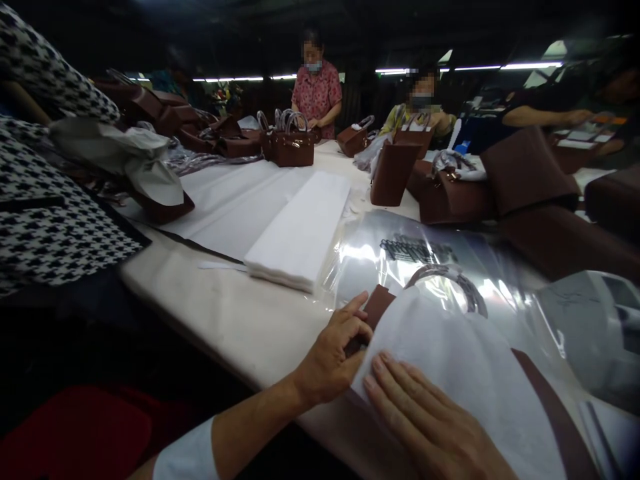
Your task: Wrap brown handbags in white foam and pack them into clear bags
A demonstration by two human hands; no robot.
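A brown handbag (555, 407) lies on the table close in front of me, with a white sheet (450, 353) spread over most of it. Its wrapped handles (447, 277) stick out at the far side, and a brown flap (379, 307) shows at the left. My left hand (335, 353) is curled at the left edge, with the thumb against the sheet's border and the other fingers partly hidden. Flat on the sheet, fingers stretched out together, rests my right hand (430, 420). Clear plastic bags (360, 257) lie beyond and under the handbag.
A stack of white sheets (300, 230) lies left of the plastic. Brown handbags (295, 147) stand farther back, and more (530, 173) crowd the right. At left, a person in a houndstooth sleeve (50, 200) is near a paper-stuffed bag (167, 207). Other people work across the table (210, 307).
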